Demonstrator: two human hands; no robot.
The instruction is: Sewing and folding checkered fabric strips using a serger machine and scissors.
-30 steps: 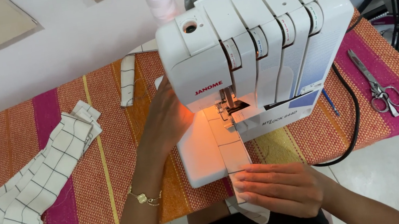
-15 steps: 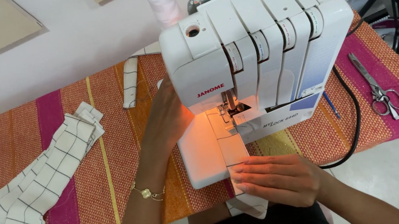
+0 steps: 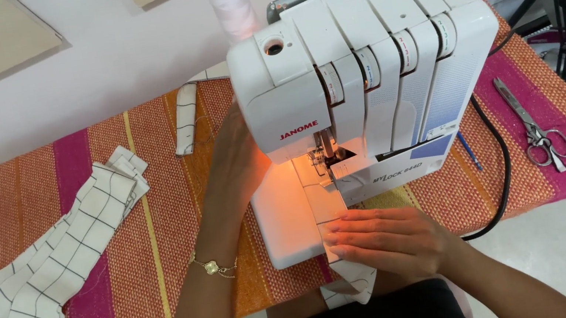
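At the white plastic overlock machine [image 3: 361,80], a right hand [image 3: 385,241] lies flat, fingers spread, pressing a white checked fabric strip [image 3: 328,212] on its lit bed. The left hand [image 3: 238,162], open, rests beside the needle; grasp unclear. Feeding seems underway; steady guidance judged needed.

White sewing machine [image 3: 367,71]; white black-checked fabric strip [image 3: 328,208]; striped tablecloth [image 3: 158,222].

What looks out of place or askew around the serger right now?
Nothing stands out. The right hand lies flat on the checked fabric strip at the white serger; the left hand is beside it. Scissors lie apart.
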